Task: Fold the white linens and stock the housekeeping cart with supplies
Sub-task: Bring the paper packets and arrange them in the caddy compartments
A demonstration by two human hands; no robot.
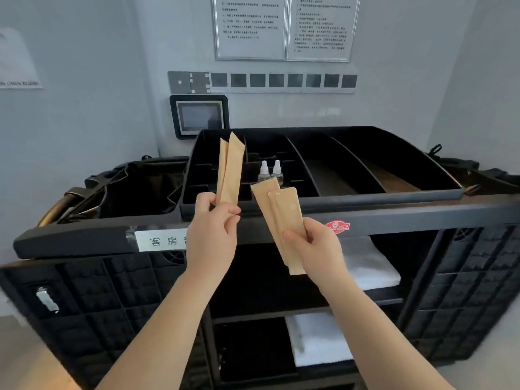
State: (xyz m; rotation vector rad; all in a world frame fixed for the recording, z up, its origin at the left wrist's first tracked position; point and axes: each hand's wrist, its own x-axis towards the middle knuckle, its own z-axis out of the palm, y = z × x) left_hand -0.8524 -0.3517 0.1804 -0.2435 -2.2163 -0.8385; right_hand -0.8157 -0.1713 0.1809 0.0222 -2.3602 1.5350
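Pale grey walls [98, 80] close in a small corner. Two framed notices [282, 26] hang up high, a row of dark squares [284, 80] beneath them, and a small screen [199, 116] is mounted lower down.

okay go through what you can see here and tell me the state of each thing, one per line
Left hand: pinching two tan packets, held upright.
Right hand: gripping a few tan packets, fanned and tilted left.
Two small bottles: upright, capped, in a tray compartment.
Top tray: open, its wide right compartments show nothing in them.
Folded white linens: lying on the cart shelves.
Wall screen: dark.
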